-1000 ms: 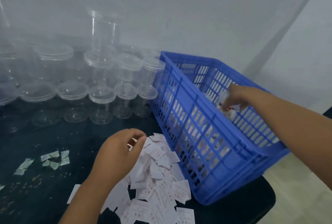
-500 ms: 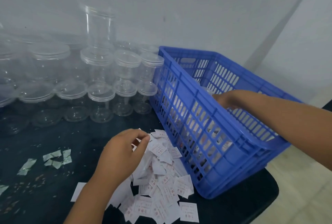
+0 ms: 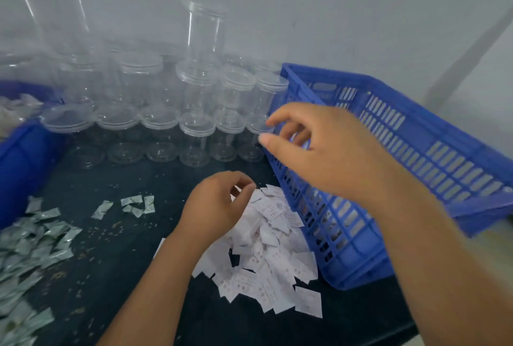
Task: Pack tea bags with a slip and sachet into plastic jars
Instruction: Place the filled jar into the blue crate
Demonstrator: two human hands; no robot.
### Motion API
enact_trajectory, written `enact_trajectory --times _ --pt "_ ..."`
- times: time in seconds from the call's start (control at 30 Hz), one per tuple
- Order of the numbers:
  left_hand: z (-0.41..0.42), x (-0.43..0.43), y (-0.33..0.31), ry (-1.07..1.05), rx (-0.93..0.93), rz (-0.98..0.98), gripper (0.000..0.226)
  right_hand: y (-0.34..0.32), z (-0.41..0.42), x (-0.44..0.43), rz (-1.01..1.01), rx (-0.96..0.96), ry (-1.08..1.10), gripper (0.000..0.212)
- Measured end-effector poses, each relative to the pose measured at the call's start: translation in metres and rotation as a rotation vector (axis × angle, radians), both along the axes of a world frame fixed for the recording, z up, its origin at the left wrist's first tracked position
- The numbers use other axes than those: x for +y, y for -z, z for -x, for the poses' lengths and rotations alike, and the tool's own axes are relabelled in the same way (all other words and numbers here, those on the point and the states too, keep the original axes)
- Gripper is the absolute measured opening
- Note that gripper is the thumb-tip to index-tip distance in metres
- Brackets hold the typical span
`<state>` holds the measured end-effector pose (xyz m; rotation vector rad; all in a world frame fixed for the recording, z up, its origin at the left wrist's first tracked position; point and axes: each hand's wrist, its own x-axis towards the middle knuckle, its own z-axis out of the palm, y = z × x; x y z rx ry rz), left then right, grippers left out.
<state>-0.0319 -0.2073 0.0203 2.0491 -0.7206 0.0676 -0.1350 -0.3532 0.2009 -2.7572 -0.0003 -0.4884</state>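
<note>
Dozens of white paper slips (image 3: 266, 262) lie heaped on a dark table (image 3: 125, 248), against the near wall of a blue slatted crate (image 3: 416, 134). The left hand (image 3: 213, 207) hovers over the heap, fingers curled toward the thumb; whether they pinch a slip is unclear. The right hand (image 3: 327, 148), blurred, hangs above the crate's corner, fingers loosely spread, holding nothing. Clear lidded plastic jars (image 3: 197, 129) are stacked behind; silver sachets (image 3: 36, 243) are scattered at left.

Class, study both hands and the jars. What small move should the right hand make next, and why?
Probably close the right hand around the nearest clear jar and lift it out. Its grip is open, apparently empty, just short of that jar, while the left hand curls over the paper slips, which need a jar.
</note>
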Motion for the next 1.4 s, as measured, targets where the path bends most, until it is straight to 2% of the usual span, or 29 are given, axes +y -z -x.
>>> enact_trajectory --times 0.07,0.1,0.2,0.27,0.37,0.5,0.57,0.7,0.8,0.9,1.03,1.17,1.27,1.4 --pt "0.002 0.003 -0.006 0.002 -0.003 -0.006 0.015 0.06 0.004 0.032 -0.321 -0.096 -0.002 0.026" --pt "0.003 0.005 -0.006 -0.003 -0.009 -0.016 0.014 0.093 0.005 0.047 -0.481 -0.133 0.026 0.025" --pt "0.0 0.014 0.004 -0.064 0.038 -0.002 0.01 0.183 0.009 0.082 -0.832 -0.176 0.151 0.041" --pt "0.0 0.024 0.013 -0.117 0.059 -0.028 0.01 0.221 0.008 0.098 -0.923 -0.167 0.189 0.042" --pt "0.005 0.048 0.021 -0.148 0.07 -0.148 0.011 0.247 0.005 0.102 -0.897 -0.152 0.195 0.044" --pt "0.017 0.093 0.019 -0.19 0.085 -0.239 0.011 0.256 0.002 0.096 -0.767 -0.104 0.103 0.049" --pt "0.031 0.12 0.021 -0.209 0.083 -0.265 0.011 0.261 0.002 0.096 -0.775 -0.106 0.109 0.053" --pt "0.059 0.166 0.026 -0.254 0.116 -0.278 0.014 0.259 0.003 0.101 -0.764 -0.096 0.103 0.051" --pt "0.047 0.191 0.011 -0.339 0.094 -0.285 0.014 0.256 0.005 0.106 -0.699 -0.086 0.059 0.052" --pt "0.001 0.21 -0.03 -0.502 0.037 -0.141 0.014 0.257 0.005 0.107 -0.665 -0.092 0.066 0.05" --pt "-0.073 0.222 -0.096 -0.707 -0.081 0.068 0.046 0.257 0.004 0.107 -0.691 -0.082 0.13 0.054" --pt "-0.132 0.21 -0.14 -0.762 -0.141 0.003 0.078 0.255 0.002 0.109 -0.678 -0.072 0.128 0.061" --pt "-0.168 0.198 -0.162 -0.749 -0.125 -0.039 0.104 0.255 0.002 0.109 -0.664 -0.061 0.112 0.063" --pt "-0.205 0.19 -0.177 -0.705 0.0 0.052 0.128 0.256 -0.001 0.111 -0.6 -0.072 0.087 0.064"
